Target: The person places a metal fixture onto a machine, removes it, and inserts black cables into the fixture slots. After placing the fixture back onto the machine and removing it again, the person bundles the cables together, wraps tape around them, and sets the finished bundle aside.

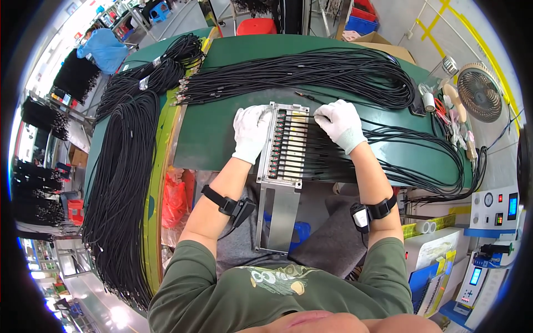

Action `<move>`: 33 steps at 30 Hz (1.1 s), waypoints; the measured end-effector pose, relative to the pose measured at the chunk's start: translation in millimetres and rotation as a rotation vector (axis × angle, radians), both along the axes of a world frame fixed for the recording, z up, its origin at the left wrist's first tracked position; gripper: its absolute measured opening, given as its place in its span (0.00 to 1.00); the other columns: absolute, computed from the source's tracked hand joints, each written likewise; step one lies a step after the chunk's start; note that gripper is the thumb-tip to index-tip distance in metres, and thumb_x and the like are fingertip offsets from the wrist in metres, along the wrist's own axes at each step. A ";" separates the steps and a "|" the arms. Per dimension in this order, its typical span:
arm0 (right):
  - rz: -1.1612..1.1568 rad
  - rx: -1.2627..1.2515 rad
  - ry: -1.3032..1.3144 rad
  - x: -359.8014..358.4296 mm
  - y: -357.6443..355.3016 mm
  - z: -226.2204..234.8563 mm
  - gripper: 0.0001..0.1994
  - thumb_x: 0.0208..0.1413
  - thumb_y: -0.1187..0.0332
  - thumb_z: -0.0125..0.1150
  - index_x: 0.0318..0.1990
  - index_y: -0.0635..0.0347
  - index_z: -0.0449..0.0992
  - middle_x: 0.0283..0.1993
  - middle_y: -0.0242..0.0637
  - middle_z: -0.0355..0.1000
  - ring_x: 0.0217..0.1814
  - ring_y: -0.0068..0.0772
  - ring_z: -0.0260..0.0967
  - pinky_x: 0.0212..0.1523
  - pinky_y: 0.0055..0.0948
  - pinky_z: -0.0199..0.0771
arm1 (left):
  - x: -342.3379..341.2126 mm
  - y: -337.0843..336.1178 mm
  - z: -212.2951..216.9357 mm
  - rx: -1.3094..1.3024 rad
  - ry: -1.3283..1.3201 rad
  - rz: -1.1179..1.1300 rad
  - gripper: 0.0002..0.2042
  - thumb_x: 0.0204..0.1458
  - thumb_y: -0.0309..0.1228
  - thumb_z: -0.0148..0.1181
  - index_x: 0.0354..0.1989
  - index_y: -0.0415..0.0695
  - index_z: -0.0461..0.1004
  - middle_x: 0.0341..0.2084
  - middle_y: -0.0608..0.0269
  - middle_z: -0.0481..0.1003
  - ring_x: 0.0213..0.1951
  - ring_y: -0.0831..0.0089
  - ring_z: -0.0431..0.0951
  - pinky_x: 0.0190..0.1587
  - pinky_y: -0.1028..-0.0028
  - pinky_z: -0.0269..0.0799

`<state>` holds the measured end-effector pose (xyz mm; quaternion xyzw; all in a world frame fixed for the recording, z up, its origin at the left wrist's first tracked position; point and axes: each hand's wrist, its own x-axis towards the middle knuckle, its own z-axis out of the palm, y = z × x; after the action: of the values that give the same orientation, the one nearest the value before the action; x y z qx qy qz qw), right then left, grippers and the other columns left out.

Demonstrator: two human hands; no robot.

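Observation:
A metal fixture (288,183) lies lengthwise before me on the green table, its near end reaching past the table edge. Black cable ends (276,145) sit side by side in its row of slots, and their cables run out to the right. At the fixture's upper left edge, my left hand (252,130), in a white glove, is closed with bent fingers against the side. My right hand (341,125), gloved too, pinches a black cable (312,118) beside the upper right slots. The fingertips of both hands are partly hidden.
Bundled black cables (300,75) stretch across the back of the green table (216,139). More cables (122,188) hang over the left side. A fan (479,92) and hand tools (444,114) are at the right, with bench instruments (493,211) nearer me.

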<state>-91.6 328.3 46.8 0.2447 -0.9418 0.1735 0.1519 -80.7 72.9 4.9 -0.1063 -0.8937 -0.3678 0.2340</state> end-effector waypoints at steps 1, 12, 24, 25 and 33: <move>0.006 -0.006 0.001 -0.2 -0.6 -0.2 0.07 0.54 0.59 0.62 0.32 0.48 0.83 0.28 0.33 0.77 0.38 0.42 0.72 0.40 0.41 0.69 | 0.5 0.7 2.8 0.007 -0.085 -0.003 0.11 0.54 0.39 0.61 0.43 0.53 0.82 0.43 0.58 0.80 0.49 0.57 0.77 0.61 0.56 0.63; -0.319 0.145 0.130 -31.8 4.5 -18.6 0.11 0.52 0.53 0.65 0.36 0.46 0.81 0.34 0.29 0.75 0.45 0.39 0.70 0.44 0.40 0.69 | 11.5 21.9 16.9 -0.515 -0.036 -0.172 0.19 0.52 0.52 0.60 0.52 0.67 0.81 0.66 0.41 0.61 0.66 0.39 0.58 0.70 0.42 0.44; 0.149 -0.157 0.046 -12.3 -6.2 5.3 0.06 0.48 0.63 0.68 0.32 0.50 0.79 0.30 0.32 0.75 0.39 0.43 0.71 0.42 0.42 0.70 | 0.9 11.8 14.3 0.082 0.264 -0.135 0.09 0.53 0.34 0.64 0.37 0.42 0.79 0.48 0.52 0.78 0.58 0.52 0.71 0.63 0.59 0.63; 0.181 -0.248 0.065 -8.9 -15.5 7.5 0.07 0.48 0.62 0.68 0.33 0.52 0.80 0.30 0.35 0.76 0.38 0.45 0.72 0.41 0.43 0.71 | 2.6 12.6 15.1 0.064 0.251 -0.153 0.09 0.53 0.33 0.65 0.36 0.41 0.79 0.49 0.52 0.78 0.58 0.52 0.71 0.62 0.59 0.63; 0.064 -0.268 -0.072 -5.5 -19.9 10.0 0.09 0.52 0.59 0.63 0.34 0.53 0.82 0.31 0.38 0.78 0.38 0.47 0.75 0.43 0.42 0.74 | 0.1 0.6 11.3 0.225 0.115 0.042 0.09 0.55 0.31 0.64 0.34 0.37 0.79 0.46 0.53 0.79 0.52 0.61 0.75 0.57 0.66 0.69</move>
<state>-97.1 308.3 56.8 0.2458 -0.9067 0.3111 0.1437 -80.6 73.5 16.3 -0.0816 -0.8340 -0.4540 0.3028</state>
